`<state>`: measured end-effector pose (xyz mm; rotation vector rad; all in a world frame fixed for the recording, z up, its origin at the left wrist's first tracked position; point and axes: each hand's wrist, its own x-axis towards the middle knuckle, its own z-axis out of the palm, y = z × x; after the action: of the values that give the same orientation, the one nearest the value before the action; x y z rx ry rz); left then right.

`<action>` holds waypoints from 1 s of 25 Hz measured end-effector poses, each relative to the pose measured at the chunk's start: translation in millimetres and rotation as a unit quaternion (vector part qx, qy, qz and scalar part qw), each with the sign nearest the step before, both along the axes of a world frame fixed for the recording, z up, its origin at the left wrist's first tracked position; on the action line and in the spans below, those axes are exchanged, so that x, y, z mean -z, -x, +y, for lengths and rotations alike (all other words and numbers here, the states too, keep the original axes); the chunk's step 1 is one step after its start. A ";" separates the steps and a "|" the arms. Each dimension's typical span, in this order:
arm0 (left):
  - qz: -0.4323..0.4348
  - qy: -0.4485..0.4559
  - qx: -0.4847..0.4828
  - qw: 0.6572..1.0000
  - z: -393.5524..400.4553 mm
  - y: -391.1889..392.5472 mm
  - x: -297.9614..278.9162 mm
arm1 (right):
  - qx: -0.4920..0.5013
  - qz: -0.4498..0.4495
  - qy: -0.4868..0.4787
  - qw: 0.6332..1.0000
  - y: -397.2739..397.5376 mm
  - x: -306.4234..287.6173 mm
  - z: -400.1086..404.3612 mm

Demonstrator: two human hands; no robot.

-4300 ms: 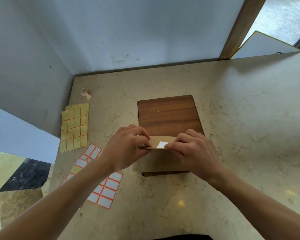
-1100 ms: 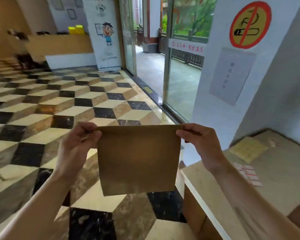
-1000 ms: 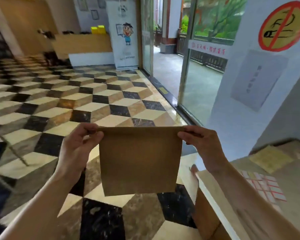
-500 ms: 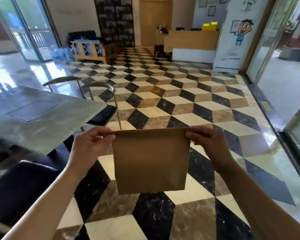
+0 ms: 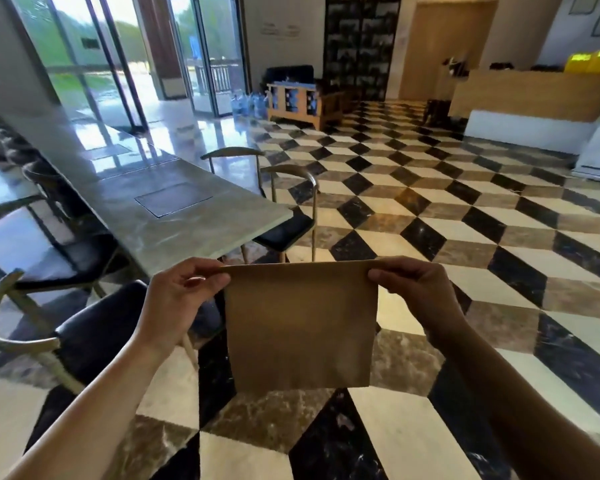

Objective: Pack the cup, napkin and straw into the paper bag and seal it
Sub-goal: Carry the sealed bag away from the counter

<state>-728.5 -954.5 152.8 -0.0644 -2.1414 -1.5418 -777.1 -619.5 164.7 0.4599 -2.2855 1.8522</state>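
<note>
Here one flat brown paper bag (image 5: 300, 327) hangs in mid-air over the checkered floor (image 5: 465, 244), its top corners pinched by the left hand (image 5: 177, 299) and right hand (image 5: 416, 292), well clear of the grey marble worktop (image 5: 174, 216) and three chairs.

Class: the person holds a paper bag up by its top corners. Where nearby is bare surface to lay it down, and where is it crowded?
Free: the near end of the long table, between its dark inset panel and its edge. Crowded: chairs line the table's sides. The left hand and right hand hold the paper bag over floor.
</note>
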 end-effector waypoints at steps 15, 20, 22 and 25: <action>-0.003 -0.049 -0.123 0.991 12.9 131.2 4.2 | -0.108 -0.024 0.012 0.994 203.8 -3.9 -11.4; -0.005 -0.023 -0.154 0.988 -34.0 184.1 13.0 | -0.130 -0.023 0.007 0.991 271.7 0.8 -63.8; -0.003 -0.017 -0.156 0.988 -59.6 207.8 13.6 | -0.131 -0.022 -0.002 0.991 299.0 1.5 -91.1; 0.003 -0.026 -0.157 0.987 -102.5 247.9 8.9 | -0.132 -0.026 -0.002 0.991 342.8 -0.8 -139.3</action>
<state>-976.3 -1057.0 143.9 0.2728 -1.9903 -1.4079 -1119.9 -758.9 165.5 0.7551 -2.3608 1.9970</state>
